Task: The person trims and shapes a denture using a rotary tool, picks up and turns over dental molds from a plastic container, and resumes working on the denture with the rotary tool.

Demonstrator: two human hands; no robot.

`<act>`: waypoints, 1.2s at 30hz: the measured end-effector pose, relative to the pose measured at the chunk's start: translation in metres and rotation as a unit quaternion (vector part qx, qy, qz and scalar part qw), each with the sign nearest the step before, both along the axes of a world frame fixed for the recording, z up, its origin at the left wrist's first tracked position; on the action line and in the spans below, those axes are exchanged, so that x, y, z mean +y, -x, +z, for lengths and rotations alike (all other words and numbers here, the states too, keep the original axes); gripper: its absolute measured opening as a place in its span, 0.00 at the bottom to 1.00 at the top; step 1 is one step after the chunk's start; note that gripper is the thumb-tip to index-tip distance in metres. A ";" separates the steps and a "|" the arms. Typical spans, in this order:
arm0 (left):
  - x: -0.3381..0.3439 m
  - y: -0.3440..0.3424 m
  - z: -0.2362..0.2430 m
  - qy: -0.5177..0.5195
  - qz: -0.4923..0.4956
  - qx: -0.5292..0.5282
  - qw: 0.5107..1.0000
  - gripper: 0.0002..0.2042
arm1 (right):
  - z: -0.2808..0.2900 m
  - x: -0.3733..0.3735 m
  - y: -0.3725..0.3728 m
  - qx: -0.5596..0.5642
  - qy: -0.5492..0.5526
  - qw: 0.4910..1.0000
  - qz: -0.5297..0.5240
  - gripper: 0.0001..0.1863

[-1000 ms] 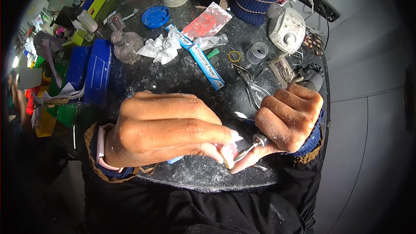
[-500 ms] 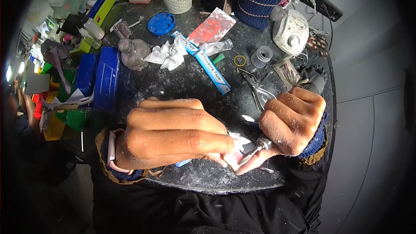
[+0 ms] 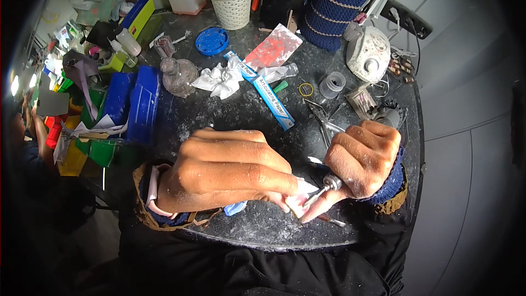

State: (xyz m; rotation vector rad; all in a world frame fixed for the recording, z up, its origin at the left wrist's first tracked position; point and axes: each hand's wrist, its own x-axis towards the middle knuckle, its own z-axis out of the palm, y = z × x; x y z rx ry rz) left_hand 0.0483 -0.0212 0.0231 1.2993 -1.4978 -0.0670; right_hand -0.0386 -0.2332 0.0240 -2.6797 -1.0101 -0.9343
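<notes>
In the head view, the left hand (image 3: 235, 170) and the right hand (image 3: 361, 156) come together over the near edge of a black table (image 3: 252, 230) dusted with white powder. Between their fingertips sits a small pink-and-cream piece (image 3: 296, 205), held clear of the surface. The left hand pinches it, fingers above and stretched towards the right; the right hand is curled tight around a metal handpiece (image 3: 331, 182), its thumb reaching to the piece. The handpiece's thin tip points down at the piece — whether it touches cannot be told. A blue scrap (image 3: 235, 208) lies just beside the left hand, and a slim tool (image 3: 331, 220) lies below the right. Beyond the hands are pliers (image 3: 327, 126), partly behind the right hand, then a clear jar (image 3: 331, 85) and a yellow ring (image 3: 306, 89). Farther left, a blue packet (image 3: 276, 104) slants near a crumpled tissue (image 3: 221, 81) — a glass bottle (image 3: 178, 77) stands next to that, with a blue bin (image 3: 143, 104) nearby.
</notes>
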 end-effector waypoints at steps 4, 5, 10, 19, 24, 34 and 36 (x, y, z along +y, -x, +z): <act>0.001 -0.001 -0.005 0.003 -0.006 -0.002 1.000 0.11 | -0.008 -0.002 -0.001 -0.068 0.000 0.996 0.053 0.34; 0.001 -0.001 -0.006 0.017 -0.010 0.003 1.000 0.12 | -0.007 -0.001 -0.002 -0.066 -0.004 0.997 0.045 0.34; 0.002 0.002 -0.006 0.023 -0.010 0.014 1.000 0.12 | -0.005 -0.001 0.000 -0.022 -0.009 0.999 0.032 0.35; 0.005 0.005 -0.006 0.005 -0.010 0.041 0.999 0.09 | 0.002 0.003 0.001 -0.003 -0.015 0.999 0.035 0.37; 0.004 0.004 -0.007 0.002 -0.030 0.064 0.998 0.12 | 0.003 0.003 0.001 0.038 -0.025 0.999 0.007 0.37; 0.005 0.003 -0.007 -0.039 -0.034 0.100 0.994 0.10 | 0.001 0.002 0.000 0.024 -0.001 1.000 0.009 0.36; 0.005 0.004 -0.008 -0.033 -0.022 0.088 0.995 0.11 | 0.000 0.001 0.000 0.036 -0.011 0.999 0.002 0.36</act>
